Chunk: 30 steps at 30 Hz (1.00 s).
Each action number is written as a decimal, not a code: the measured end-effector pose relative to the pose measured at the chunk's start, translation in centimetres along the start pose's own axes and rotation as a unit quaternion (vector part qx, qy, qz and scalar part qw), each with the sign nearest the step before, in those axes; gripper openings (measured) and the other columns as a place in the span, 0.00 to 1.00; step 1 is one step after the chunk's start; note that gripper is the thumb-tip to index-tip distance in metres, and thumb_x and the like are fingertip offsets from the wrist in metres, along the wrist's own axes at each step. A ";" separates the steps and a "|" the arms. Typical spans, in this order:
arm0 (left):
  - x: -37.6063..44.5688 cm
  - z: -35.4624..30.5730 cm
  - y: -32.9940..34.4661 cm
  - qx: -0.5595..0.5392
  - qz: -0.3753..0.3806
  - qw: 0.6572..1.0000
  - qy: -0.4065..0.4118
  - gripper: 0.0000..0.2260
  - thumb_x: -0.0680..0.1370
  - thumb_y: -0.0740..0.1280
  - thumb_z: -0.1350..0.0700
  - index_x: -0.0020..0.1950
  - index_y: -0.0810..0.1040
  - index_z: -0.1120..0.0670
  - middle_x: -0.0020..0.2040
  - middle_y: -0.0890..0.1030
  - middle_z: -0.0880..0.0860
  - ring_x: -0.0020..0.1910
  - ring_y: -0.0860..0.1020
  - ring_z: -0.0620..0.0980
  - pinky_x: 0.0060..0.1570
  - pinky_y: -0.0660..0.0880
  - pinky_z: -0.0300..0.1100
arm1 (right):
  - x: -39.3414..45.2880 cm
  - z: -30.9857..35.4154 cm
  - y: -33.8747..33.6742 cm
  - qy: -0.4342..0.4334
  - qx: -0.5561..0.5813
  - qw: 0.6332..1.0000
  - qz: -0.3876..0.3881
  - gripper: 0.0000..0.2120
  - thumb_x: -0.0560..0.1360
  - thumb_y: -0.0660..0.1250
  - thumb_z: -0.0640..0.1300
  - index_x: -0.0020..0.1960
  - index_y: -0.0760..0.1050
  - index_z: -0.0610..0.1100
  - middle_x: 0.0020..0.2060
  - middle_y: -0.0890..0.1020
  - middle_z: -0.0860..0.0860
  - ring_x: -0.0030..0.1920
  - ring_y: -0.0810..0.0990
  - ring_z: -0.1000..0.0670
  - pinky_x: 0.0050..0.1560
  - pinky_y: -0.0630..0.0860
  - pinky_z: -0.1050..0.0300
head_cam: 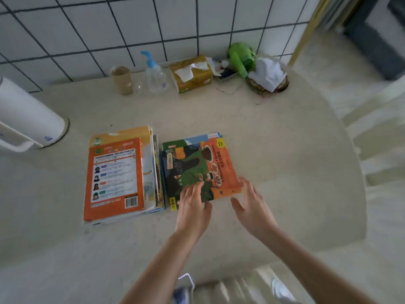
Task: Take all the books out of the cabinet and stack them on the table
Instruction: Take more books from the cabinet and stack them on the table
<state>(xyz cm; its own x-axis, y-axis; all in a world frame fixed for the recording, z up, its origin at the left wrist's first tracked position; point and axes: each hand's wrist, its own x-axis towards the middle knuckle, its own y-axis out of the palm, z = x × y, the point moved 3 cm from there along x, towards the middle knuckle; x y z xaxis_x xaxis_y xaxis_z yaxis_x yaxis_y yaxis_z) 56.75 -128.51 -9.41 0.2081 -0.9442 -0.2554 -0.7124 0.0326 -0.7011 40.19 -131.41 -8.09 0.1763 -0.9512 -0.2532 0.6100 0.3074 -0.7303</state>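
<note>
Big round table [274, 150] carries two book piles: the orange-covered stack [116, 178] sits just left of the dinosaur book pile [197, 167], whose long axis runs away from me. My left hand [194, 207] rests flat on that pile's near edge, fingers straight, nearer than my right hand [252, 205], which hangs relaxed, empty, off the near right corner. Cover print too blurred to read; barcode on orange stack.

a single head-worn wide-angle camera looks forward and steeply down onto the counter [274, 132] from close above its near edge. it faces the tiled wall [153, 25] along the far edge. straight lines bow toward the frame's borders, and both forearms enter from the bottom.
</note>
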 end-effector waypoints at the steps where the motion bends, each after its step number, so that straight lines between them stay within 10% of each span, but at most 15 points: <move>1: -0.7 -0.5 0.1 0.000 0.012 1.000 0.029 0.24 0.77 0.64 0.61 0.73 0.66 0.53 0.69 0.70 0.50 0.72 0.63 0.51 0.71 0.62 0.45 | -1.2 -0.2 -0.1 0.018 -0.005 1.000 -0.015 0.28 0.77 0.63 0.44 0.74 0.58 0.45 0.68 0.72 0.47 0.68 0.69 0.45 0.63 0.70 0.49; 11: -7.5 -1.4 2.9 0.001 0.141 0.966 0.217 0.16 0.76 0.65 0.62 0.63 0.75 0.51 0.57 0.79 0.44 0.60 0.73 0.47 0.55 0.64 0.32 | -15.6 -3.2 1.0 0.197 0.012 0.964 -0.179 0.25 0.78 0.63 0.45 0.73 0.61 0.42 0.67 0.73 0.47 0.68 0.70 0.46 0.65 0.65 0.57; 20: -18.0 -4.4 7.1 0.016 0.315 0.888 0.334 0.13 0.75 0.66 0.63 0.57 0.79 0.52 0.50 0.84 0.46 0.53 0.80 0.48 0.58 0.74 0.44 | -32.9 -4.5 3.8 0.324 0.043 0.890 -0.318 0.23 0.78 0.64 0.42 0.71 0.66 0.40 0.64 0.76 0.46 0.65 0.74 0.45 0.62 0.68 0.57; 30: -39.0 -5.9 16.0 0.102 0.535 0.729 0.416 0.13 0.75 0.67 0.61 0.57 0.77 0.49 0.46 0.82 0.43 0.50 0.80 0.46 0.54 0.77 0.46 | -57.1 -6.2 11.5 0.502 0.122 0.747 -0.418 0.23 0.76 0.65 0.42 0.70 0.66 0.41 0.63 0.76 0.47 0.64 0.74 0.47 0.63 0.68 0.59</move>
<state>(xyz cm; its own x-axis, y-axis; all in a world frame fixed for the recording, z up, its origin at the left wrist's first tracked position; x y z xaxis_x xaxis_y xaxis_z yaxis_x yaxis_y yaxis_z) 33.26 -93.14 -6.78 -0.9312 -0.2126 -0.2961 -0.0371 0.8634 -0.5031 32.39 -73.36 -5.96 -0.9388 -0.2719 -0.2115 0.3273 -0.5129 -0.7936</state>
